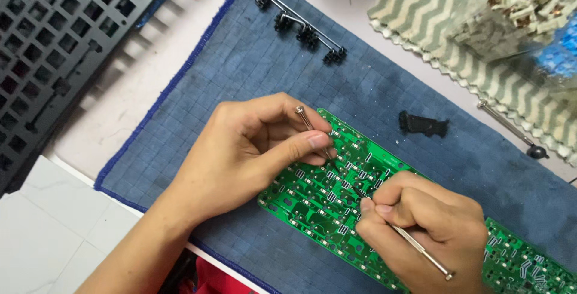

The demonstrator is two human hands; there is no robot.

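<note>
A green circuit board (312, 201) lies flat on a blue mat (252, 65) that cushions it on the worktop. The left hand (252, 150) pinches one slim metal tool (311, 127) upright; the right hand (427, 228) grips another tool (421, 251) pen-style, both tips meeting on the board for fine control.

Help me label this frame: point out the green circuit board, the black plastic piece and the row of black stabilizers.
green circuit board (312, 201), head view, bare middle.
black plastic piece (424, 124), head view, centre.
row of black stabilizers (307, 34), head view, middle clip.

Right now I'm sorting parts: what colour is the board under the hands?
Green board, head view.
</note>
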